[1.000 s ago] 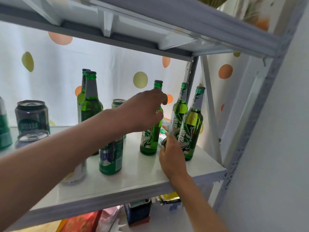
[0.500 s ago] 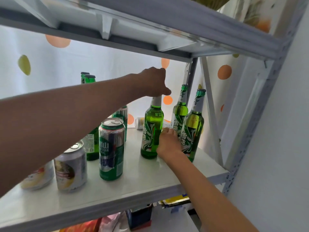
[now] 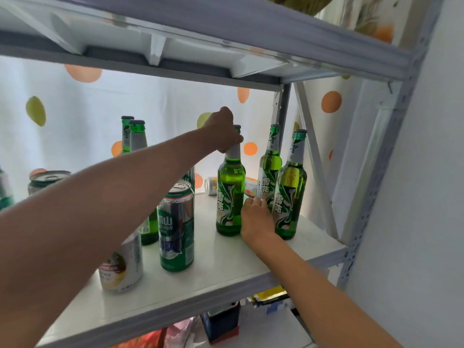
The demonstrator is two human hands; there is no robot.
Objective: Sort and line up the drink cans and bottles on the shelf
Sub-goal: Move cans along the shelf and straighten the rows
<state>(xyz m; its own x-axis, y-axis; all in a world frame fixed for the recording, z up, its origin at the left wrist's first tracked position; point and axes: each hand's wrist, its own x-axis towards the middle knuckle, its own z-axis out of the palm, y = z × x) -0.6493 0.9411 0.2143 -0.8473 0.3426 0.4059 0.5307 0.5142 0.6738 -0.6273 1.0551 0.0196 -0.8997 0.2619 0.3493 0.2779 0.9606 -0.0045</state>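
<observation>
Three green beer bottles stand at the right end of the white shelf (image 3: pixel 227 268). My left hand (image 3: pixel 223 133) reaches over the cans and is closed around the neck and cap of the left bottle (image 3: pixel 231 189), which stands upright. My right hand (image 3: pixel 256 221) is low between that bottle and the middle bottle (image 3: pixel 270 164), fingers curled around the middle bottle's lower body and hiding its base. The right bottle (image 3: pixel 290 194) stands just beside it, close to touching. A tall green can (image 3: pixel 177 227) and a silver can (image 3: pixel 123 267) stand to the left under my forearm.
Two more green bottles (image 3: pixel 136 140) stand further back, partly behind my left arm. A pale can (image 3: pixel 212 185) lies on its side at the back. A dark can (image 3: pixel 49 179) sits far left. The upper shelf (image 3: pixel 226 33) hangs low overhead; a metal post (image 3: pixel 283 114) and brace bound the right end.
My left hand has gone from the bottle's body up to its neck and cap. The bottle now stands closer to the other two. My right hand stays low between the bottles.
</observation>
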